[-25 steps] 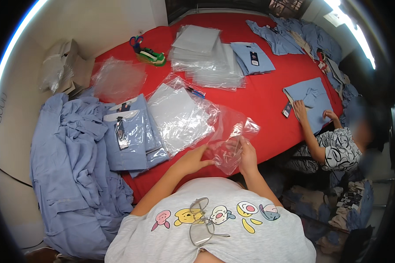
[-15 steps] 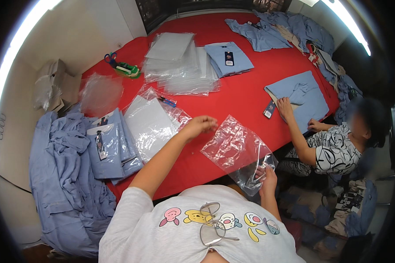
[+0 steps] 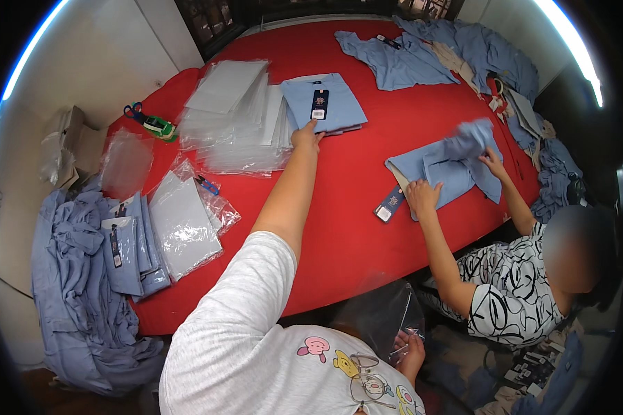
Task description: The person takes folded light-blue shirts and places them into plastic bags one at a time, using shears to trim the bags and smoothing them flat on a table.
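Observation:
My left hand reaches far across the red table to a folded light-blue shirt. Its fingers close on the shirt's near edge, just below a dark hang tag. Low by my body, my right hand grips a clear plastic bag that hangs past the table's near edge. Beside the folded shirt, on its left, lies a fanned stack of clear bags with white boards.
At right a co-worker's hands fold another blue shirt. Bagged shirts and a bagged white board lie at left, near a heap of blue cloth. Scissors and a green tape dispenser sit farther back.
My left hand has moved from beside the bag out to the folded shirt. The bag in my right hand has dropped lower, off the table. The co-worker has lifted part of their shirt.

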{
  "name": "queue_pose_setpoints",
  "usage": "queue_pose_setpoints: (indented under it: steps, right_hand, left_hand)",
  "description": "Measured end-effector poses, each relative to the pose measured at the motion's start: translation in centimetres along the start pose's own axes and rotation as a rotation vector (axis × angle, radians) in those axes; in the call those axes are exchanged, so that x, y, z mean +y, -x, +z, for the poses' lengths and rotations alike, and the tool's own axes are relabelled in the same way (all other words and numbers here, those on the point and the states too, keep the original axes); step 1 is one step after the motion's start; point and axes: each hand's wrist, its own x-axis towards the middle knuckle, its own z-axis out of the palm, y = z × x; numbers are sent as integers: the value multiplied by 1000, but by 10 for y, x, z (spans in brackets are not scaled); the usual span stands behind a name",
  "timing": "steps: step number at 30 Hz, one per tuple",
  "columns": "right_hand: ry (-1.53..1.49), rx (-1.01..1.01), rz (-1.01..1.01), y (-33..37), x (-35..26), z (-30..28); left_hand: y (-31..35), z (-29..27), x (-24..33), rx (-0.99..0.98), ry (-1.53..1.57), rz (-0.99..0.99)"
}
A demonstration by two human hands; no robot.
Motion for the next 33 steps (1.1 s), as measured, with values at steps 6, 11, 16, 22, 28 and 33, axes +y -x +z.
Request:
queue_pose_setpoints:
  steps: [6,11,16,22,28,33]
  right_hand:
    - [151,-20,-122,-13,-22,18]
    - [159,-78,-259,-22,-40,50]
    - [308,-170,-363,-6,-36,78]
    - [911,-465,-463,50,-43,100]
    - [1388,-605,-335,133,11,120]
    - [1425,-763,-536,184,68,148]
  left_hand:
    - [69,-25,9,-125,-290,169]
    - [179,-151,1,-180,-593,77]
    - [297,-315,26,-205,-631,-90]
    - [374,-428,31,-288,-661,-115]
    - [352,-379,114,-726,-1451,718]
    - [256,-318,109,-984,-1660,871]
